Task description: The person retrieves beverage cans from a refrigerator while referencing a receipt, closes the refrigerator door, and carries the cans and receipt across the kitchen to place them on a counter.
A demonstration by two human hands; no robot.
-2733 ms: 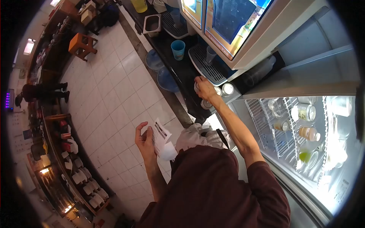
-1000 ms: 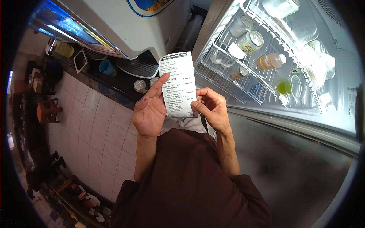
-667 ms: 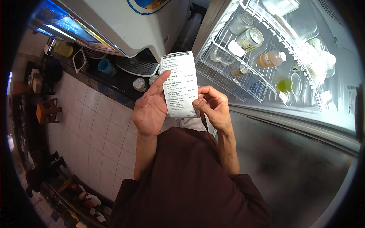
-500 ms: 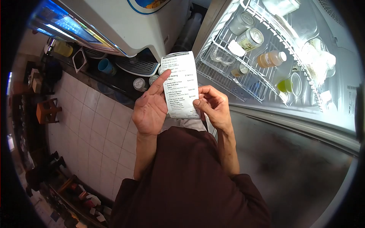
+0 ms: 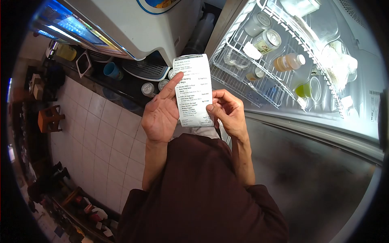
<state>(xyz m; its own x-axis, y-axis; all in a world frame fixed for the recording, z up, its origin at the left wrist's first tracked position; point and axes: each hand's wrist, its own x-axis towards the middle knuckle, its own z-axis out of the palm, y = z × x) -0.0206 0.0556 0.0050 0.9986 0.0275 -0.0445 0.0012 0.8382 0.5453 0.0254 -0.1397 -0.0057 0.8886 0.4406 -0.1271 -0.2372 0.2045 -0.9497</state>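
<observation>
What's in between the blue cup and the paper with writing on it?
In the head view, the dark drip tray lies between the blue cup and the paper. Some silver-topped cans show just below that stretch.

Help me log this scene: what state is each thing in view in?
Receipt: printed, unfolded
Left hand: open, palm showing, index finger on receipt
Right hand: pinching receipt's edge
Fridge: open, lit
Amber bottle: capped
Blue cup: uncovered, contents unclear
Display panel: lit
Stool: upright
</observation>
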